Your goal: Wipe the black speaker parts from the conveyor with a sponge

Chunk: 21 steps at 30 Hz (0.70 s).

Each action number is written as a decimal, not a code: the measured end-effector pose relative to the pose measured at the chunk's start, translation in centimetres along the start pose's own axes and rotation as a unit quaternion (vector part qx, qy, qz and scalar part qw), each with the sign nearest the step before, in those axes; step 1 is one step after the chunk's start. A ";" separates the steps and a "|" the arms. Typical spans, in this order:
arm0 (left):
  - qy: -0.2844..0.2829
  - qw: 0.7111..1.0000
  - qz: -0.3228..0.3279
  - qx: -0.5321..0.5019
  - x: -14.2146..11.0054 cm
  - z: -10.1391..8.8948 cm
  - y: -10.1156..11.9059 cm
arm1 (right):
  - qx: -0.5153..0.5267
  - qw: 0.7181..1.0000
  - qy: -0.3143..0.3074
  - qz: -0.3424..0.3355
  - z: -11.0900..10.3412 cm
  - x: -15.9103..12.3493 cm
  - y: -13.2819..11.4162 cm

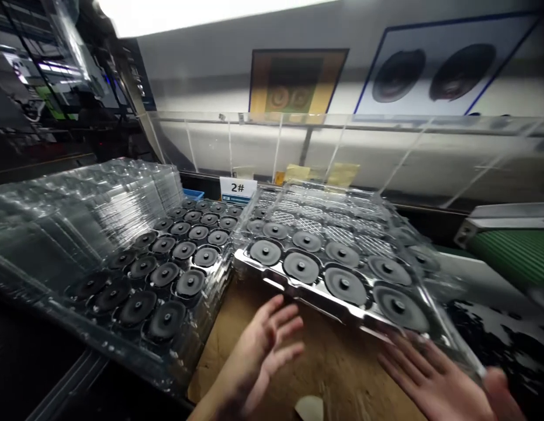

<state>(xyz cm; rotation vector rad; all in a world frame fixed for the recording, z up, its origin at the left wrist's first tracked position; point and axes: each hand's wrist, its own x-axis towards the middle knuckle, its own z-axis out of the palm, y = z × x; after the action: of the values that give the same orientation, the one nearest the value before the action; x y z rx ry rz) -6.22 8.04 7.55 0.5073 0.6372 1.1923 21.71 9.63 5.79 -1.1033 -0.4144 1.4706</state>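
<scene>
Our left hand (269, 339) and right hand (442, 383) are spread by the clear tray (293, 287), in front and right of the 2# sign (237, 188). If we bump the tray, its round parts (345, 283) could hop out.

Spreads out as a brown, marked worktop (342, 368). Runs up to the front rim of a clear tray (313, 297) filled with round grey parts (301, 266). Borders a stack of loaded clear trays (212, 307) on the left. Bears a small pale piece (310, 408) near the bottom, partly cut off.
</scene>
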 end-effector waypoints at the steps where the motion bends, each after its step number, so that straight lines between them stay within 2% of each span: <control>1: 0.005 1.000 0.014 -0.019 1.2 1.3 -0.1 | 0.017 1.000 0.000 0.004 1.2 -0.2 -0.9; 3: 0.031 0.997 0.037 -0.060 3.0 3.5 -0.2 | 0.031 0.999 -0.007 0.006 3.7 -0.7 -2.2; 6: 0.059 0.991 0.068 -0.096 4.7 5.6 -0.7 | 0.012 0.997 -0.073 0.001 6.2 -1.6 -2.6; 9: 0.086 0.986 0.097 -0.100 5.4 6.6 -0.9 | -0.008 0.988 -0.152 -0.002 6.9 -2.8 -1.6; 11: 0.114 0.983 0.109 -0.091 5.2 6.8 -0.6 | -0.027 0.981 -0.192 0.005 6.3 -3.4 -1.2; 13: 0.143 0.980 0.110 -0.080 4.3 6.7 0.2 | -0.007 0.988 -0.153 -0.010 4.9 -3.3 -1.6; 15: 0.171 0.977 0.104 -0.067 3.0 6.5 1.4 | 0.057 0.996 -0.045 -0.054 2.7 -2.4 -3.2; 17: 0.215 0.971 0.093 -0.044 1.4 6.1 2.9 | 0.124 0.985 0.065 -0.102 0.2 -0.8 -5.8; 19: 0.258 0.962 0.081 -0.036 -0.3 5.4 4.3 | 0.160 0.971 0.117 -0.130 -2.0 1.3 -8.8; 21: 0.275 0.957 0.083 -0.031 -1.8 4.4 5.6 | 0.189 0.960 0.150 -0.140 -3.6 3.4 -11.6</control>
<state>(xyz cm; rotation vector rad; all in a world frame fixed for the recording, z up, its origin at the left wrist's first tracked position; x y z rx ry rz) -7.41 7.85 14.83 0.1699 1.0416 1.5233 31.74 14.42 11.76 -0.8983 -0.0640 1.0555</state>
